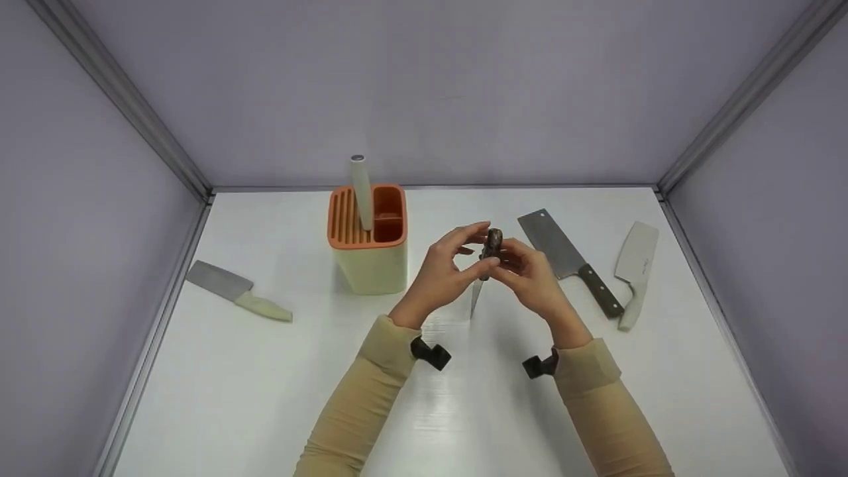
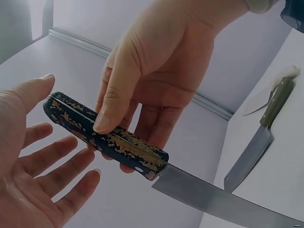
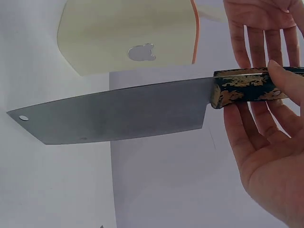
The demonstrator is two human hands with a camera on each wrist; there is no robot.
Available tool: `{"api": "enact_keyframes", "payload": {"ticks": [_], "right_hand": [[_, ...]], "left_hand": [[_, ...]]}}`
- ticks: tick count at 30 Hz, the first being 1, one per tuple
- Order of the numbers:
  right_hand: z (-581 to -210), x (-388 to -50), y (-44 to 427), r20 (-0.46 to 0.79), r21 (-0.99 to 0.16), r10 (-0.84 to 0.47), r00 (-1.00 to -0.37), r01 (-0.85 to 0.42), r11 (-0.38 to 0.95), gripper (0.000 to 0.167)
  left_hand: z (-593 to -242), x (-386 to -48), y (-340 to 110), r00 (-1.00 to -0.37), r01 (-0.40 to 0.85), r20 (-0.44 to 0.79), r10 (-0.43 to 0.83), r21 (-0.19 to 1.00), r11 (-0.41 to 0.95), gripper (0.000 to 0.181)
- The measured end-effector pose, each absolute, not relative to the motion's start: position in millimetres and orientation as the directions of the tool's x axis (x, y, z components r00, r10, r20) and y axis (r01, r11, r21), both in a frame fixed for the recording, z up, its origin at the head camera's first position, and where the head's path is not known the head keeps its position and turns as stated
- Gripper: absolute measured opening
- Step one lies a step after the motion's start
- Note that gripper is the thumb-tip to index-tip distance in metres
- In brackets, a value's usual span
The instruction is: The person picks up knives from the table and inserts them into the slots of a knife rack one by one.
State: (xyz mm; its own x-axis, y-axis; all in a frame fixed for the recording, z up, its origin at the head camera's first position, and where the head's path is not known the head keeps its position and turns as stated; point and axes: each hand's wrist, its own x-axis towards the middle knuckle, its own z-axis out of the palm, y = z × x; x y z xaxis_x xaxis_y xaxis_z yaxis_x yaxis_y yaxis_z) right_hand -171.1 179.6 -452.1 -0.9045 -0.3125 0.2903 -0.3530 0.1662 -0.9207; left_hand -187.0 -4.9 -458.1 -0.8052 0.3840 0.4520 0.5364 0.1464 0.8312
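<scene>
A kitchen knife (image 3: 118,114) with a broad grey blade, a hole near its tip and a dark blue handle flecked with gold is held above the white table. My right hand (image 1: 538,281) pinches its handle between thumb and fingers, the blade pointing down in the head view. Close by on the other side is my left hand (image 1: 437,268); the left wrist view shows its fingers spread and its thumb at the handle's butt end. Whether that thumb touches the handle, I cannot tell.
A cream knife block (image 1: 371,271) with an orange slotted top stands left of my hands, a pale-handled piece (image 1: 361,192) upright in it. Far left lies a cleaver (image 1: 222,281) with a pale handle. On the right lie a dark-handled cleaver (image 1: 556,245) and a white knife (image 1: 639,255).
</scene>
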Motion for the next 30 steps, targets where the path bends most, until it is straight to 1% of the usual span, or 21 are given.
{"api": "enact_keyframes", "payload": {"ticks": [5,9,20,24,30], "right_hand": [[-460.3,-168.5,177.8,0.292,-0.932,-0.29,-0.911,-0.34,0.129,0.037],[-464.8,-166.7,175.3,0.294,-0.938,-0.247,-0.923,-0.329,0.114,0.038],[-470.9,-162.2,167.8,0.331,-0.937,-0.103,-0.938,-0.339,0.079,0.029],[-477.0,-163.4,167.2,0.324,-0.944,-0.08,-0.943,-0.328,0.043,0.028],[-497.0,-170.9,171.6,0.344,-0.938,-0.072,-0.936,-0.347,0.024,0.029]], "left_hand": [[-456.9,-188.9,-0.8,-0.804,0.537,0.444,0.395,0.828,0.162,0.055],[-457.4,-190.0,1.4,-0.815,0.52,0.425,0.394,0.836,0.174,0.054],[-462.2,-192.1,5.6,-0.845,0.471,0.377,0.379,0.86,0.195,0.048],[-464.1,-192.2,6.9,-0.854,0.457,0.365,0.371,0.867,0.2,0.043],[-465.3,-192.9,8.3,-0.844,0.473,0.386,0.372,0.863,0.178,0.039]]}}
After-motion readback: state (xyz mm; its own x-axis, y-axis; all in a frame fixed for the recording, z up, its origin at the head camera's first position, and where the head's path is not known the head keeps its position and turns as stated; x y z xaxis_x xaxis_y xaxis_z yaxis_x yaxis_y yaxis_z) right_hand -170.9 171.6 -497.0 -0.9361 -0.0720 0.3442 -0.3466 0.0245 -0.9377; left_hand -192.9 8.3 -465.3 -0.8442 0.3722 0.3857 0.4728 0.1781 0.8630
